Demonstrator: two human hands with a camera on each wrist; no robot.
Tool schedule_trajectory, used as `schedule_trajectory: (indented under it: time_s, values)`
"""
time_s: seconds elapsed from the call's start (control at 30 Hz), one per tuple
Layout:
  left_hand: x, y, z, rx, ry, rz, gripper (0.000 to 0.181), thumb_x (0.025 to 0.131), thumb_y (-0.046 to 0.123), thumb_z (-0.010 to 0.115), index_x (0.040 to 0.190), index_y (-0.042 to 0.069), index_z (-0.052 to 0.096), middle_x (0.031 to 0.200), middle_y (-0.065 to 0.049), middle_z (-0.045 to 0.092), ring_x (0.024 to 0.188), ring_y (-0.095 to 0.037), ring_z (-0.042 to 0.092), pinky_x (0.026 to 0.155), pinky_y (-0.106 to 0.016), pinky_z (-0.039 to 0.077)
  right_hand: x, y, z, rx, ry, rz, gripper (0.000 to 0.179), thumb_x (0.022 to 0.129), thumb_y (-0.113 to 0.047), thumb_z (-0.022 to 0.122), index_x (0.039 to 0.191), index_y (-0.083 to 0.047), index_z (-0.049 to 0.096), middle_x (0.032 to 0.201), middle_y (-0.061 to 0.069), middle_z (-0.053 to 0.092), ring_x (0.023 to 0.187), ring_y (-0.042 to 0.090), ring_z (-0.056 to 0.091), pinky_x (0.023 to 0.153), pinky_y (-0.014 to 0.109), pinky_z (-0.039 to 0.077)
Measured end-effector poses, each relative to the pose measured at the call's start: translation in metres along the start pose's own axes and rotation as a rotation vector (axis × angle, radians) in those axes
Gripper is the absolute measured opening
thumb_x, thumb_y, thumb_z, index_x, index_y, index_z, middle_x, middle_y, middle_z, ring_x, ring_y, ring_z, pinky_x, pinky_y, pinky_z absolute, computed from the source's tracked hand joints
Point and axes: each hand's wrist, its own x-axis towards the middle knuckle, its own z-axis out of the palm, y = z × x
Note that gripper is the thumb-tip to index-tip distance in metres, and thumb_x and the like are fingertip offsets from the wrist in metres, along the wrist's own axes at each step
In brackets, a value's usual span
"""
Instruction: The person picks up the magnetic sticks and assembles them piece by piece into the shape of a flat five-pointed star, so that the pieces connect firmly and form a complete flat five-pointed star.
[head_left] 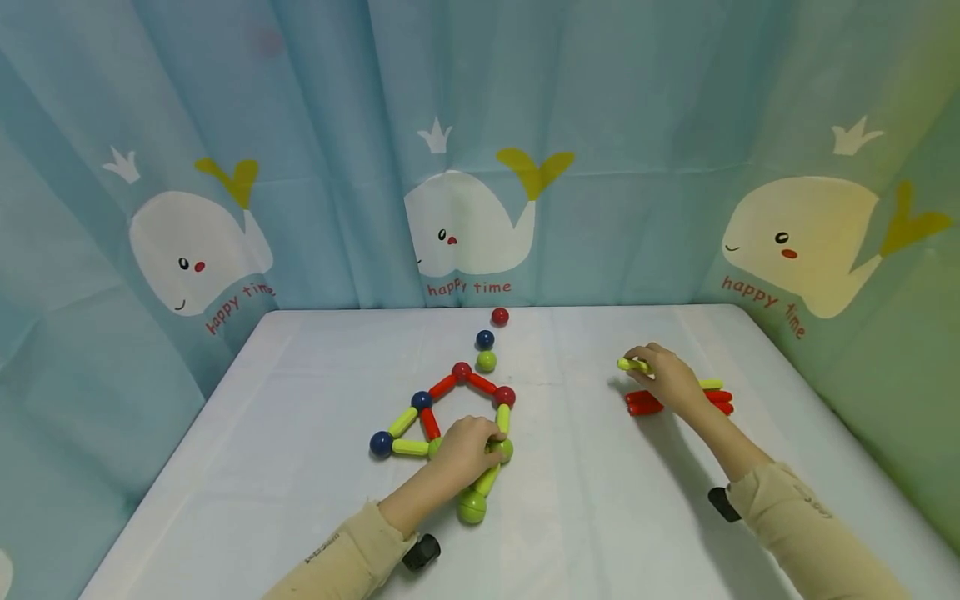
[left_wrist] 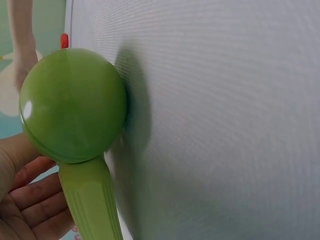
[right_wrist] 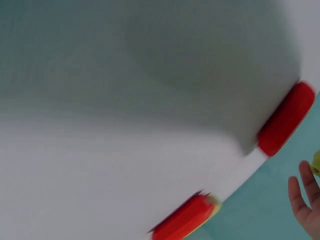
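On the white table, my left hand point(head_left: 467, 450) is at a figure of balls and rods, its thumb and fingertips around the green ball point(head_left: 506, 451) at the right corner. A yellow-green rod point(head_left: 487, 481) runs from there to the nearest green ball point(head_left: 472, 507), which looms large in the left wrist view in front of the hand point(left_wrist: 37, 200). Another green ball is mostly hidden behind my knuckles. My right hand point(head_left: 667, 379) pinches a yellow-green rod point(head_left: 633, 365) above loose red rods point(head_left: 643, 403). In the right wrist view, the fingers point(right_wrist: 296, 197) show only at the edge.
Behind the figure, a loose green ball point(head_left: 487, 361), blue ball point(head_left: 485, 339) and red ball point(head_left: 500, 317) stand in a line. The figure's left part has blue balls point(head_left: 381, 444) and red rods point(head_left: 442, 386). Whale-printed curtains point(head_left: 480, 225) hang around the table.
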Motion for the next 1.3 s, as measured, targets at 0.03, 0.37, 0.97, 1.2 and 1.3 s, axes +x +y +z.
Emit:
schedule_trajectory:
  time_s: [0.03,0.37,0.97,1.2,1.3]
  values:
    - [0.000,0.000,0.000,-0.001,-0.001,-0.003,0.025,0.081,0.017,0.073,0.104,0.008,0.072,0.096,-0.001,0.071,0.083,-0.010,0.059,0.074,-0.021,0.050,0.000,-0.004,0.002,0.016,0.004,-0.029,0.021,0.081,0.001,0.069,0.101,0.003,0.063,0.091,0.018,0.061,0.082,0.032,0.060,0.074,0.049,0.051]
    - [0.001,-0.001,0.001,-0.026,-0.006,-0.008,0.026,0.081,0.017,0.074,0.105,0.009,0.072,0.099,-0.001,0.071,0.088,-0.013,0.061,0.079,-0.025,0.052,-0.001,-0.048,0.019,0.165,-0.041,-0.248,0.025,0.080,0.009,0.066,0.104,0.001,0.064,0.094,0.010,0.061,0.084,0.024,0.060,0.072,0.037,0.051]
    - [0.001,0.000,0.000,0.003,0.009,-0.001,0.025,0.080,0.016,0.074,0.104,0.008,0.072,0.097,-0.001,0.071,0.087,-0.013,0.062,0.079,-0.026,0.052,-0.010,-0.108,0.036,0.217,-0.322,-0.281,0.021,0.082,0.000,0.068,0.103,-0.004,0.067,0.096,0.003,0.066,0.087,0.014,0.061,0.077,0.025,0.054]
    - [0.002,0.000,0.000,0.012,-0.001,-0.002,0.025,0.080,0.016,0.074,0.103,0.008,0.072,0.096,-0.001,0.071,0.087,-0.013,0.062,0.079,-0.026,0.052,-0.013,-0.120,0.041,0.272,-0.383,-0.305,0.021,0.081,0.003,0.067,0.102,-0.001,0.067,0.099,0.008,0.070,0.091,0.022,0.064,0.076,0.029,0.055]
    - [0.002,0.000,0.000,0.009,-0.006,-0.008,0.024,0.080,0.015,0.074,0.102,0.007,0.071,0.095,-0.002,0.071,0.085,-0.013,0.061,0.079,-0.027,0.052,-0.012,-0.124,0.045,0.277,-0.404,-0.305,0.021,0.082,0.003,0.067,0.102,0.000,0.067,0.100,0.009,0.070,0.092,0.022,0.064,0.079,0.030,0.055]
